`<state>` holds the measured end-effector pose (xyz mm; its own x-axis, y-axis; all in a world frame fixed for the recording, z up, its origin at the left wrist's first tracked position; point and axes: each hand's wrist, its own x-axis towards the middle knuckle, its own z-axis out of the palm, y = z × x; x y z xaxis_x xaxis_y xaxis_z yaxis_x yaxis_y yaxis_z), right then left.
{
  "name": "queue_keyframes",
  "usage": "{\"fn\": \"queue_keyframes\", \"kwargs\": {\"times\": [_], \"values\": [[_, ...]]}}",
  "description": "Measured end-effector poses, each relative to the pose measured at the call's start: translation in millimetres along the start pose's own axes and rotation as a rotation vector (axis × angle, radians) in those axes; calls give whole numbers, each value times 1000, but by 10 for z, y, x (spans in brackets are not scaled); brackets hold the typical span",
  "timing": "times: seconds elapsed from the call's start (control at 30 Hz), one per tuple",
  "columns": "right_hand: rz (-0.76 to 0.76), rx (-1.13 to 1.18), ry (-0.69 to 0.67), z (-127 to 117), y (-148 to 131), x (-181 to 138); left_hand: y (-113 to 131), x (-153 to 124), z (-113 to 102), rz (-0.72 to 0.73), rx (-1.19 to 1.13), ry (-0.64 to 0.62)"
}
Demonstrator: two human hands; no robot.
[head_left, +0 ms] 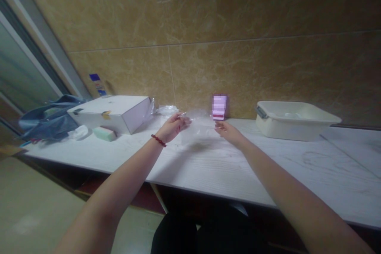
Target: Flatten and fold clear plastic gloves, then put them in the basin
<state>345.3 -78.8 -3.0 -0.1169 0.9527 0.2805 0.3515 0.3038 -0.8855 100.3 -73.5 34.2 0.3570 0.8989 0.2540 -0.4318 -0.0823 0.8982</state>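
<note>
One white box (122, 106) and one basin (288, 129) flank clear plastic (196, 127).

Crumpled blue material (44, 122), a white rectangular cardboard box (119, 106), a pale green block-shaped sponge (104, 133), crumpled clear plastic (167, 109), an upright purple-lit screen (219, 105) and a cream rectangular plastic tub (287, 128) are borne by the long white wood-grained tabletop (214, 174).
</note>
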Motion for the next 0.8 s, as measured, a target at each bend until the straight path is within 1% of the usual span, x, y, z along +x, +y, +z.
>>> {"fn": "queue_keyframes", "kwargs": {"times": [0.1,0.17,0.27,0.37,0.43,0.5,0.57,0.63,0.7,0.77,0.8], "values": [[-26,87,-73,91,-116,2,-64,-27,53,14,-17,-16],[-46,95,-86,123,-175,-32,-95,-52,68,25,-27,-28],[-39,102,-39,152,-215,-68,-127,-97,60,33,-26,-41],[-56,175,20,169,-208,-64,-166,-133,19,34,0,-52],[-72,232,54,170,-193,-61,-214,-149,-15,22,29,-55],[-56,253,91,163,-173,-81,-287,-160,-47,3,67,-43],[-6,224,130,148,-148,-131,-381,-168,-69,-22,122,-29],[33,149,154,131,-125,-195,-484,-176,-71,-62,198,-23],[36,73,139,117,-112,-251,-571,-186,-45,-103,272,-16],[20,34,114,111,-111,-285,-618,-203,9,-119,319,-49],[14,33,110,111,-113,-294,-624,-213,43,-116,337,-90]]}}
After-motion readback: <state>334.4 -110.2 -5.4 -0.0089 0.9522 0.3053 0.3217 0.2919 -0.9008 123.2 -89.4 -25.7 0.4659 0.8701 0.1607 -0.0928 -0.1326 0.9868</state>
